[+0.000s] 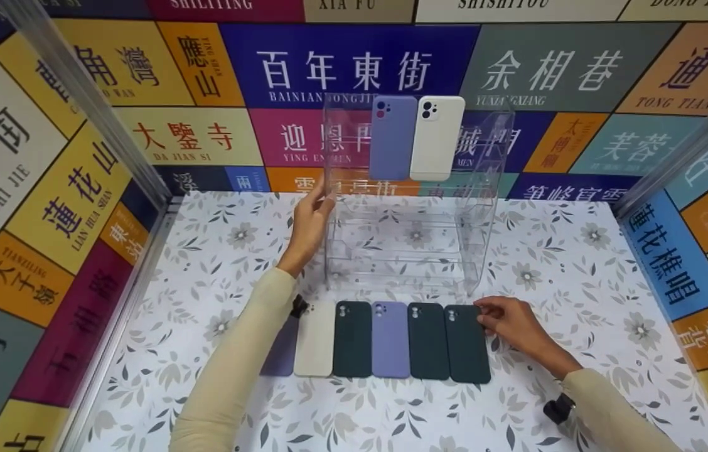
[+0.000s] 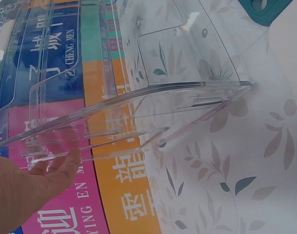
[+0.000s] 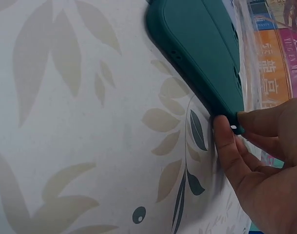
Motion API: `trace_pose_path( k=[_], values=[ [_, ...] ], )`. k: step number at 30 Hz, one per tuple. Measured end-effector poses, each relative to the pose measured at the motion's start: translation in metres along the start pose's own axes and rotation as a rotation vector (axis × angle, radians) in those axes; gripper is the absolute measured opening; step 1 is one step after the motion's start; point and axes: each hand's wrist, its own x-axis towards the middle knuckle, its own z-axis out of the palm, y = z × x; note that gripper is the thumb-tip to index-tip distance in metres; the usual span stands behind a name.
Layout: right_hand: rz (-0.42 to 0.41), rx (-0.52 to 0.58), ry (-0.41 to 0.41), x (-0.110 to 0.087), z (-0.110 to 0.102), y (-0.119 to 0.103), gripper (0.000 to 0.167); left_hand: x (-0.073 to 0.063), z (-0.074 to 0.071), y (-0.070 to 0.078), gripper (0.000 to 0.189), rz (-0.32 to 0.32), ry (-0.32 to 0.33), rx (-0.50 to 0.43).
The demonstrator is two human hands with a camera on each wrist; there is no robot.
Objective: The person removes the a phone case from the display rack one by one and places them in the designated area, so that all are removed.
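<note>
A clear plastic display rack (image 1: 404, 220) with stepped tiers stands on the table, a lavender phone case (image 1: 391, 147) and a white phone case (image 1: 437, 141) side by side on its top tier. My left hand (image 1: 313, 223) holds the rack's left side edge; in the left wrist view its fingers (image 2: 65, 168) meet the clear side panel. At the right end of a row of phone cases lies a dark green phone case (image 1: 468, 351). My right hand (image 1: 517, 323) pinches its upper right corner between thumb and fingers, which shows closely in the right wrist view.
Beside that case, the row continues leftward with another dark green case (image 1: 427, 351), a lavender one (image 1: 390, 351), a third green one (image 1: 353, 351) and a cream one (image 1: 314, 351). My left sleeve partly covers a purple case (image 1: 278, 355). Sign-printed walls enclose the floral table (image 1: 555, 251).
</note>
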Motion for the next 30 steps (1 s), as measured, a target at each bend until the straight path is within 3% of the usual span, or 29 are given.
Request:
trace_pose_path(
  k=[14, 23, 30],
  values=[
    [-0.053, 0.024, 0.109, 0.001, -0.027, -0.016, 0.023, -0.001, 0.000, 0.001, 0.060, -0.018, -0.001, 0.013],
    [-0.079, -0.095, 0.208, 0.005, -0.053, -0.027, 0.022, 0.000, -0.001, 0.000, 0.059, -0.010, -0.012, 0.010],
    [-0.141, -0.051, 0.296, 0.012, -0.074, -0.038, 0.021, -0.001, -0.002, 0.000, 0.060, -0.001, -0.021, 0.006]
  ],
)
